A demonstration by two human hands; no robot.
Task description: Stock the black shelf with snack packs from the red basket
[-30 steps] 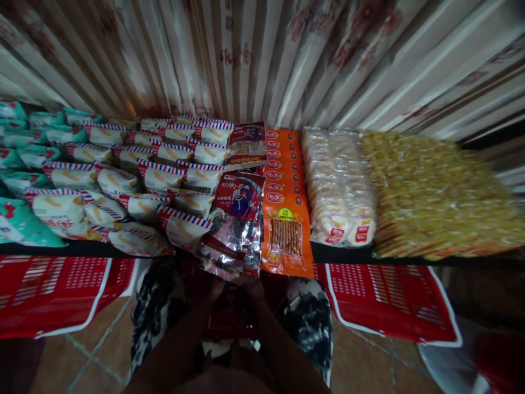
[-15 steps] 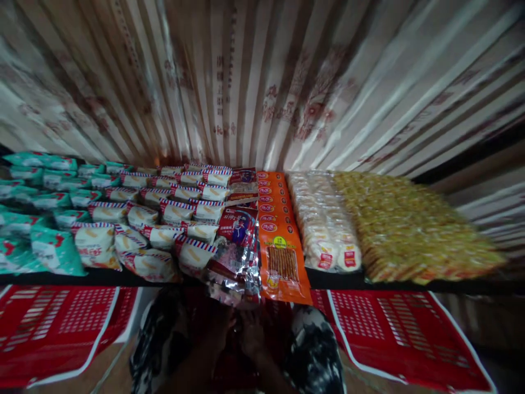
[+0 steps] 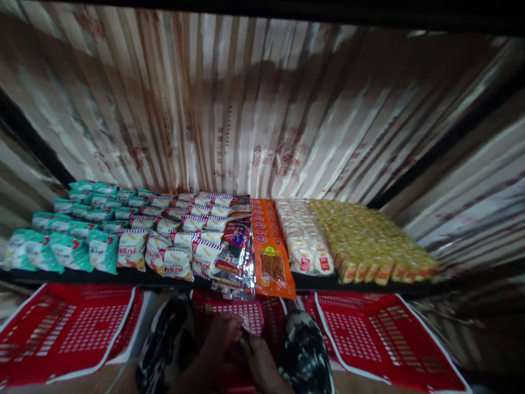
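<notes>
Low between my knees, above a red basket [image 3: 250,317], my left hand [image 3: 223,331] is closed with its fingers curled. Beside it, my right hand [image 3: 260,355] is closed too. A small dark thing shows between the two hands, too dim to name. Just beyond them, at the shelf's front edge, lie dark red and silver snack packets [image 3: 235,262]. An orange packet of brown sticks [image 3: 273,257] lies to their right, its lower end sticking out over the edge.
Along the black shelf [image 3: 315,283] stand teal bags [image 3: 69,251], white striped bags [image 3: 133,249], clear-wrapped white rounds [image 3: 303,235] and yellow packets [image 3: 365,241]. Red baskets stand below, at left [image 3: 90,323] and right [image 3: 381,334]. Pleated curtain [image 3: 262,109] hangs behind.
My hands have drawn back from under the shelf's front edge, lower and nearer to me. The view has shifted, so more curtain and a dark bar show at the top.
</notes>
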